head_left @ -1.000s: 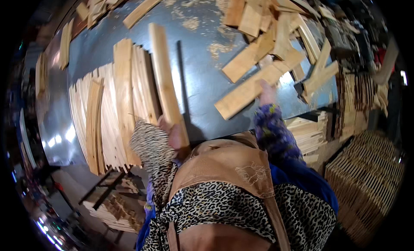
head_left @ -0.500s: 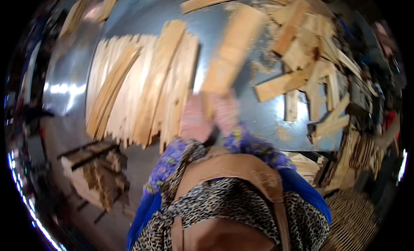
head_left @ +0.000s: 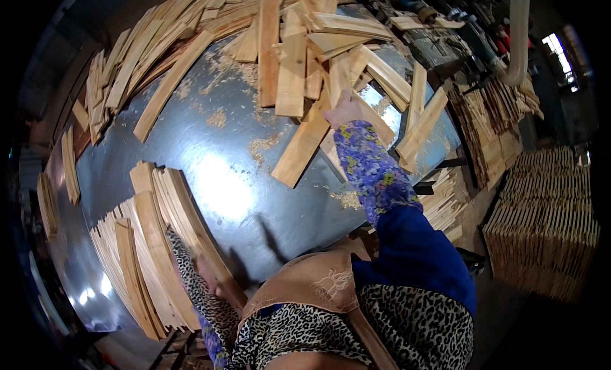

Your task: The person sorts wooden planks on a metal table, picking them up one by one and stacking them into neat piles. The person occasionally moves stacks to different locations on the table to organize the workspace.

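Note:
My right hand (head_left: 342, 112), in a pale pink glove, reaches out to a pile of loose wooden boards. Its fingers close on the near end of a wooden board (head_left: 340, 77) there. My left hand (head_left: 209, 273) is low at the left, blurred and partly covered by leopard-print cloth. It is beside the right edge of a row of boards (head_left: 184, 211) laid side by side, and its fingers cannot be made out. Two loose boards, one of them a narrow board (head_left: 130, 268), lie on top of that row.
A shiny metal table (head_left: 229, 179) carries it all, with sawdust (head_left: 261, 146) scattered about. More boards (head_left: 137, 58) are heaped along the far left edge. A tall stack of slats (head_left: 541, 223) stands at the right, beyond the table. A pale pipe (head_left: 519, 39) hangs at the upper right.
The view has swung to the right. Both hands were together on a board in front of me; they have parted, the right going out to the pile, the left to the row.

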Available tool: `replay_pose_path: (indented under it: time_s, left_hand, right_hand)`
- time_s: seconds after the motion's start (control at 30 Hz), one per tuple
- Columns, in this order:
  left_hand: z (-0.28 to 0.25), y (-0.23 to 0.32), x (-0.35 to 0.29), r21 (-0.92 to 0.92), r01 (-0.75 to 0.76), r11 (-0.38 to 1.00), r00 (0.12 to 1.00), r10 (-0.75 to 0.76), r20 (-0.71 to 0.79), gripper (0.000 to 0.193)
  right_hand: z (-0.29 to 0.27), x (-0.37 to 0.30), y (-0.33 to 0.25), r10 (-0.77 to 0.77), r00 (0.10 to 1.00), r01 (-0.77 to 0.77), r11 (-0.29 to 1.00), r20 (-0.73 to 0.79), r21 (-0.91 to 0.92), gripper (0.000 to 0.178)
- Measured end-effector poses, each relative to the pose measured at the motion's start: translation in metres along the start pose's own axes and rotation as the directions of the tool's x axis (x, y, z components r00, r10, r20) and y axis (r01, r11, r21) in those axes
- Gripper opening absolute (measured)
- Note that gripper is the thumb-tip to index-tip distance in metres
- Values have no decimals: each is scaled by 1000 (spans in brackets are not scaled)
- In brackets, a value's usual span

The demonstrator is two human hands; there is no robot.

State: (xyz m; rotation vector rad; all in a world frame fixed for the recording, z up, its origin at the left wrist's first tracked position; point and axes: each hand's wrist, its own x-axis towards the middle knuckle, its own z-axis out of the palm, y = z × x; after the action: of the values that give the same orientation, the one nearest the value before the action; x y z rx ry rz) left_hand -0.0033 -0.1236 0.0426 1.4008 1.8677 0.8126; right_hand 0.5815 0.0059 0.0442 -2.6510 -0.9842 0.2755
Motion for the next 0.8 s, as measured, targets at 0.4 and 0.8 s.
replay_pose_path:
  time_s: [0.4, 0.8]
  left_hand:
    - [235, 181, 46, -276, 269, 923, 534, 96, 840, 42]
    - [43, -23, -78, 884, -51, 465, 945, 308, -108, 84]
  right_hand:
    - [3, -189, 36, -297, 522, -419, 727, 799, 544, 62]
    - [20, -7, -156, 257, 712, -671, 523, 653, 526, 70]
